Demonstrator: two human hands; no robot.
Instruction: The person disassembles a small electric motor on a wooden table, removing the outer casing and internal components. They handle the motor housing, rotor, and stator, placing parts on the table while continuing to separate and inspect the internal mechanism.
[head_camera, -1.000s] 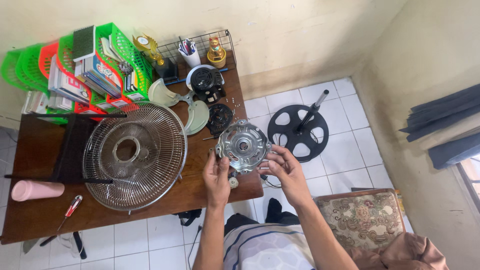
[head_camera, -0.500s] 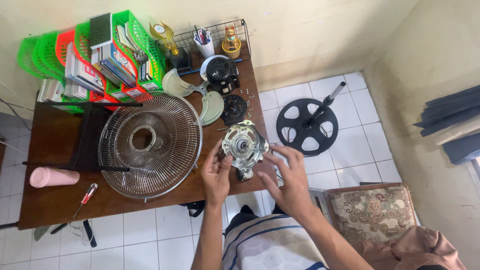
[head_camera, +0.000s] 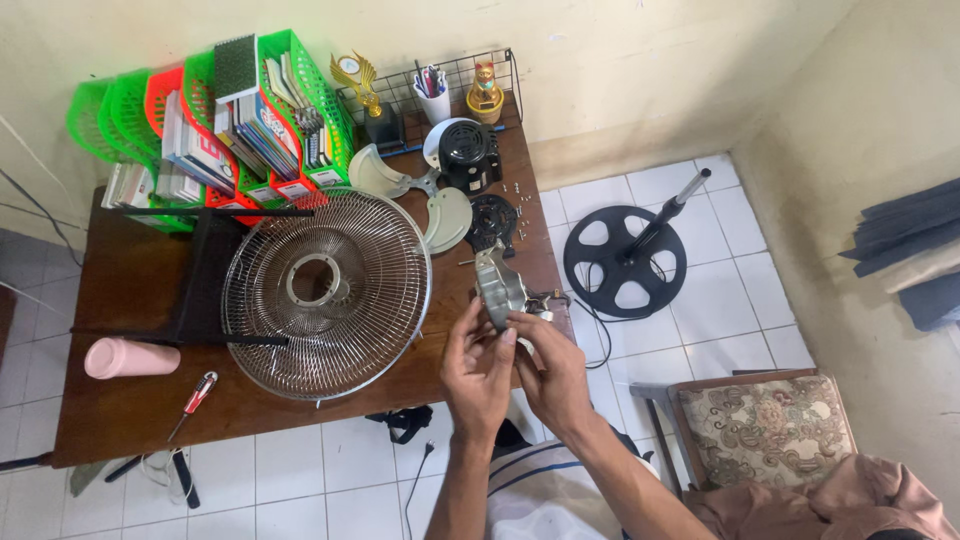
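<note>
Brown wooden table (head_camera: 130, 420), long, set against wall. Round wire fan guard (head_camera: 327, 292) lying flat mid-table, overlapping front edge a bit. Green and red file trays (head_camera: 215, 110) w/ books and papers along back edge, left to centre. Black frame stand (head_camera: 205, 275) just left of guard, touching it. Off table on tiled floor, right side: black round fan base w/ pole (head_camera: 625, 260); patterned seat cushion (head_camera: 765, 430) nearer front right.

Pale fan blade (head_camera: 425, 195) at back edge, between guard and black motor housing (head_camera: 462, 152). Small black round part (head_camera: 492, 218) just in front of housing, near right edge. Wire basket at back right corner w/ white pen cup (head_camera: 434, 100), gold figurine (head_camera: 485, 92), gold trophy (head_camera: 358, 82). Pink bottle (head_camera: 130, 357) lying on side at left edge. Red-handled screwdriver (head_camera: 192, 400) near front left. Loose screws near right edge, too small to count.

Metal fan motor (head_camera: 498, 288) held edge-on above front right corner of table. Left hand (head_camera: 478, 375) under it, grip curled, thumb and fingers pinching lower rim. Right hand (head_camera: 552, 368) just beside, touching left; grip pinched on motor's lower right side, thumb on top.
</note>
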